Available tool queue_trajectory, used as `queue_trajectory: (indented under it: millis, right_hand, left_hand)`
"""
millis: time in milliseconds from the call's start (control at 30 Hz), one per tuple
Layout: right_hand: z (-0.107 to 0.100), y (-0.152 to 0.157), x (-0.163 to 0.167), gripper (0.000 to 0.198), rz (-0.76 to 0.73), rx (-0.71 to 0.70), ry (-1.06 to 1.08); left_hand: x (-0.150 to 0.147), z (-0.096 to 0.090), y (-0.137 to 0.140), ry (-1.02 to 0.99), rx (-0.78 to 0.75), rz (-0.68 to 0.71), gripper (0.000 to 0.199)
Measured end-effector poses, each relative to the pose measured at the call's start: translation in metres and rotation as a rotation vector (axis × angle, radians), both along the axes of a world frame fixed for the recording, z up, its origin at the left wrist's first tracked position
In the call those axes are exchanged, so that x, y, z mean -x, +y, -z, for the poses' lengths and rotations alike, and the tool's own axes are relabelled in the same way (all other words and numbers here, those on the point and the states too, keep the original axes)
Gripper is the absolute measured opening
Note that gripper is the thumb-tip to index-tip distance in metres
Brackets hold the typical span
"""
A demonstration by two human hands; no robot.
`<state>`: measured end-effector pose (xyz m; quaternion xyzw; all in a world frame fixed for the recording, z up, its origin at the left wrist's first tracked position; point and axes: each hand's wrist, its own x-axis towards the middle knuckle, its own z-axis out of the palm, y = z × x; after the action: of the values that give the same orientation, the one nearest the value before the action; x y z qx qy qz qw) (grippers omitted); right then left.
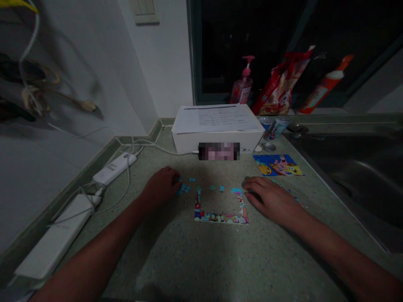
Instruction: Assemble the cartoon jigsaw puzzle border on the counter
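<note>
A partly joined jigsaw puzzle border (222, 218) lies flat on the counter, with its left, bottom and right sides connected. Blue pieces (236, 191) sit at its top right corner. Loose puzzle pieces (213, 188) lie along the open top side. My left hand (162, 184) rests left of the border, fingers bent and thumb apart, beside a small group of blue puzzle pieces (184, 189). My right hand (267, 196) lies palm down just right of the border's upper corner, fingers stretched and thumb apart. More blue pieces (291, 193) show partly behind it.
A colourful picture card (278, 165) lies near the sink (352, 180). Behind stand a white box (217, 121), a can (277, 128), a pump bottle (242, 88) and a red bag (281, 86). Power strips (56, 235) with cables line the left wall.
</note>
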<state>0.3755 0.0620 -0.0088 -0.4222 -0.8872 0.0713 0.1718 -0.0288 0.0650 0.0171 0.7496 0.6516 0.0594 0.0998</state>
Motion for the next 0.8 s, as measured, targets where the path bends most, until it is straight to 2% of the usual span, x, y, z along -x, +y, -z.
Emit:
queue_trajectory:
  millis: [200, 467, 800]
  right_hand:
    - [-0.0003, -0.0005, 0.0004, 0.019, 0.003, -0.011, -0.019]
    - [-0.0032, -0.0012, 0.0010, 0.018, 0.005, -0.010, -0.022]
    - [-0.0005, -0.0006, 0.0005, 0.018, 0.003, -0.012, -0.007]
  left_hand:
    - [0.0039, 0.0020, 0.0069, -0.070, 0.000, -0.018, 0.018]
    - [0.0054, 0.0005, 0.0045, -0.081, -0.023, -0.008, 0.023]
    - [-0.0001, -0.0045, 0.0067, 0.043, -0.036, 0.030, 0.023]
